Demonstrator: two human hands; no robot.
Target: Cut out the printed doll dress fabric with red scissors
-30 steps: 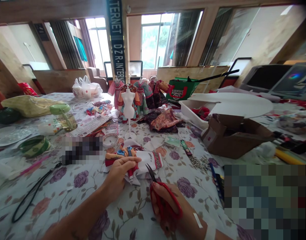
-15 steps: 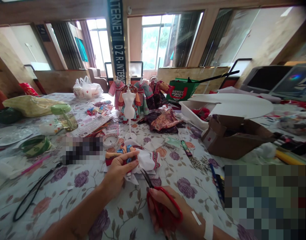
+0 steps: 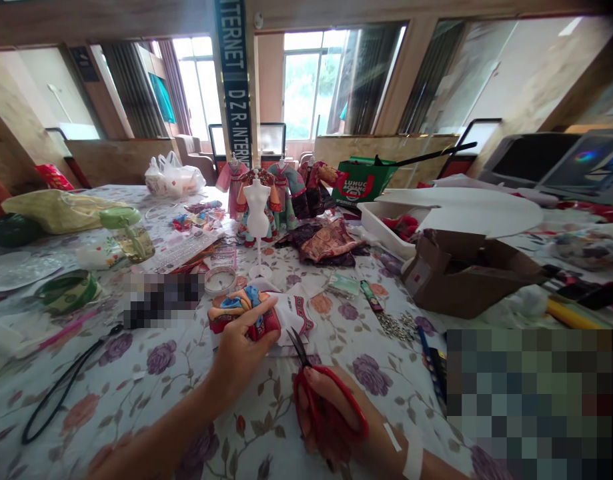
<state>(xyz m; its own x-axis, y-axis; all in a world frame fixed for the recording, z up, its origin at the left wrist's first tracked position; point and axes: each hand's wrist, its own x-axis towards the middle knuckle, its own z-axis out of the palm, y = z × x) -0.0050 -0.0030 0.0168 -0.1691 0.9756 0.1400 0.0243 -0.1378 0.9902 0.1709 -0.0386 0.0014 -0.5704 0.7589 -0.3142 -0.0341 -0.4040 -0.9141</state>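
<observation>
My left hand point(image 3: 249, 337) pinches a small garment point(image 3: 241, 305) of orange, blue and red cloth, its thumb and forefinger on the red part. White fabric with a red patterned border point(image 3: 302, 312) spreads to the right of the fingers. In my right hand point(image 3: 331, 407) are red-handled scissors point(image 3: 300, 348), their dark blades slightly apart and pointing up-left at the lower edge of the white fabric. White strips stick to my right wrist. A bare white mannequin point(image 3: 258, 212) stands upright just beyond the garment.
Dressed doll stands point(image 3: 286, 187) and folded brocade point(image 3: 331, 243) lie behind. On the right are a cardboard box point(image 3: 466, 280), a white tray point(image 3: 386, 230) and small metal pieces point(image 3: 399, 327). Green tape point(image 3: 69, 293), a lidded jug point(image 3: 129, 233) and a black cord point(image 3: 61, 390) are on the left.
The garment has turned in my left hand, showing more of its red part. A dangling white corner below it no longer shows. The scissors have moved slightly up, with their blades closer together.
</observation>
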